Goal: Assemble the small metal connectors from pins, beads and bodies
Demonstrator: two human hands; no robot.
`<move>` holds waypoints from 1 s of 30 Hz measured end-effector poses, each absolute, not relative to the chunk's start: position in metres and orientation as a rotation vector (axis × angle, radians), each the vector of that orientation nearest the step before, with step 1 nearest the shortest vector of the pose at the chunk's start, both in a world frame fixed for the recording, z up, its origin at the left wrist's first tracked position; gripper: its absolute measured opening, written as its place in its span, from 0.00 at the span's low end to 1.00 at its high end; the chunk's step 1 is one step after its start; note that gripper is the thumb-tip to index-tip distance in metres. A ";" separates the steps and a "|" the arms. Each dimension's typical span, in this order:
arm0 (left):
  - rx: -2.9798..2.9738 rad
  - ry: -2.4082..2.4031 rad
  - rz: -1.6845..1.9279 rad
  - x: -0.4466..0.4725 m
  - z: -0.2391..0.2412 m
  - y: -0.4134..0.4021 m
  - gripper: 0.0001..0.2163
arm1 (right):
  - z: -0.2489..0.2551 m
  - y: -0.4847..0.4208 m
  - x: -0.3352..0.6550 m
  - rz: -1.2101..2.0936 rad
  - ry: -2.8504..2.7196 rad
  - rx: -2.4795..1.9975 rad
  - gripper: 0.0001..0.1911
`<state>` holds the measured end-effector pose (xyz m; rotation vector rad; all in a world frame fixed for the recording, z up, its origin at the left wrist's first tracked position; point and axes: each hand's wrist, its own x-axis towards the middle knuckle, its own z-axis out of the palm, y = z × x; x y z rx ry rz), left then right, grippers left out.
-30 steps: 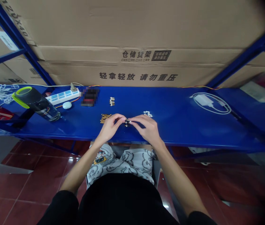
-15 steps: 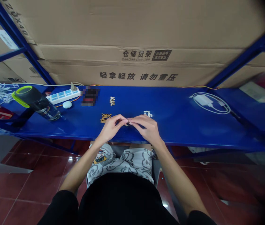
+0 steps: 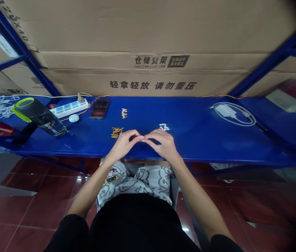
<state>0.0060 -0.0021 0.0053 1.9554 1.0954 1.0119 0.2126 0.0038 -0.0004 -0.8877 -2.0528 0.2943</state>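
Note:
My left hand [image 3: 124,142] and my right hand [image 3: 161,143] meet fingertip to fingertip above the front of the blue shelf [image 3: 189,140]. Both are closed in a pinch around a small part that the fingers hide. A heap of small brass pieces [image 3: 116,132] lies just left of my left hand. Small white pieces [image 3: 164,126] lie beyond my right hand. A few more brass-and-white pieces [image 3: 124,113] sit farther back.
At the left stand a dark bottle with a green lid [image 3: 39,117], a white power strip [image 3: 69,107], a small white oval object [image 3: 73,118] and a dark blurred item [image 3: 99,107]. A white charger with coiled cable [image 3: 231,113] lies at the right. Cardboard boxes [image 3: 148,49] fill the back.
My fingertips have drawn closer together, and the small dark part seen between them a second ago is now covered. The view has shifted slightly.

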 end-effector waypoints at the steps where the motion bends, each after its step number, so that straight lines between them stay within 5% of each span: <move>1: 1.952 1.100 1.022 0.006 0.006 -0.002 0.12 | 0.000 0.003 0.212 0.298 -2.048 -0.881 0.09; 16: 1.921 1.291 1.158 0.005 0.006 -0.001 0.08 | 0.000 0.011 0.211 0.241 -1.982 -1.009 0.08; 30: 2.557 1.486 0.805 0.011 -0.008 -0.007 0.20 | -0.013 0.015 0.211 0.037 -2.144 -1.336 0.12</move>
